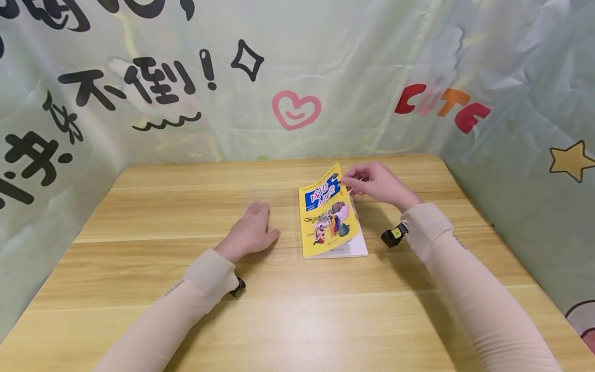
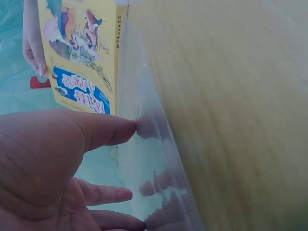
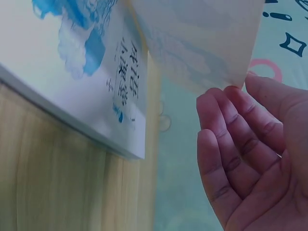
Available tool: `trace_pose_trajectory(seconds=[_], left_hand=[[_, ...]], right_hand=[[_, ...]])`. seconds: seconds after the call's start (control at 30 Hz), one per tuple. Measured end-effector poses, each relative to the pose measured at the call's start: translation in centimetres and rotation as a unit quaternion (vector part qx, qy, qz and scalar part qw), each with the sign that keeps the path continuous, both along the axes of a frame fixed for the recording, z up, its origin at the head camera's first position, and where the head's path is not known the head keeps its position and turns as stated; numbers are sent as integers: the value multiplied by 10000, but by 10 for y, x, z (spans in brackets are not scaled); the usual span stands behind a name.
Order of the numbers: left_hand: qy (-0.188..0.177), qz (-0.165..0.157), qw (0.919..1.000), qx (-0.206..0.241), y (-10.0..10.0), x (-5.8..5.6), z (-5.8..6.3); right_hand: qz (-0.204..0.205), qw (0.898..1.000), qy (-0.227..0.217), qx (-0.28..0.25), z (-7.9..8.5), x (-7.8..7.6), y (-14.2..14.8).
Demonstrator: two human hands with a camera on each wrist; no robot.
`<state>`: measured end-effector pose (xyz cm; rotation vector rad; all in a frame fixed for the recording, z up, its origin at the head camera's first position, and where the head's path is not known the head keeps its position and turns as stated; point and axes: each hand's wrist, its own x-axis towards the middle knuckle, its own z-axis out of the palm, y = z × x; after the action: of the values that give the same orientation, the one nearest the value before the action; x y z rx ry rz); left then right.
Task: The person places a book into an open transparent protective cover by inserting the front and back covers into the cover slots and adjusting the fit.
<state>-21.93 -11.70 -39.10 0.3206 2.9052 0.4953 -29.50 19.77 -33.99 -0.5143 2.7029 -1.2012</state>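
Note:
A paperback book with a yellow front cover point(image 1: 309, 232) lies right of centre on the table. My right hand point(image 1: 378, 183) pinches the cover's upper corner between thumb and forefinger, lifting it from the block. Under it shows a white title page point(image 3: 94, 91) with blue art and dark characters. The cover's pale inner side point(image 3: 202, 38) faces the right wrist camera. Left of the book, my left hand point(image 1: 251, 232) has its fingers extended, with fingertips on a clear plastic sheet point(image 2: 144, 91) beside the spine. How far the sheet reaches under the book is hidden.
The wooden table point(image 1: 153, 222) backs onto a pale green printed curtain point(image 1: 353, 62), which also hangs along both sides. A black wrist device point(image 1: 394, 235) sits at the right cuff, and another black device point(image 1: 238, 287) at the left.

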Motion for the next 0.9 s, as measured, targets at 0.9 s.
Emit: trace_pose_trajectory(seconds=[0.9], left_hand=[[111, -250, 9986, 442, -7, 4, 2]], right_hand=[[695, 9921, 922, -492, 4, 14, -43]])
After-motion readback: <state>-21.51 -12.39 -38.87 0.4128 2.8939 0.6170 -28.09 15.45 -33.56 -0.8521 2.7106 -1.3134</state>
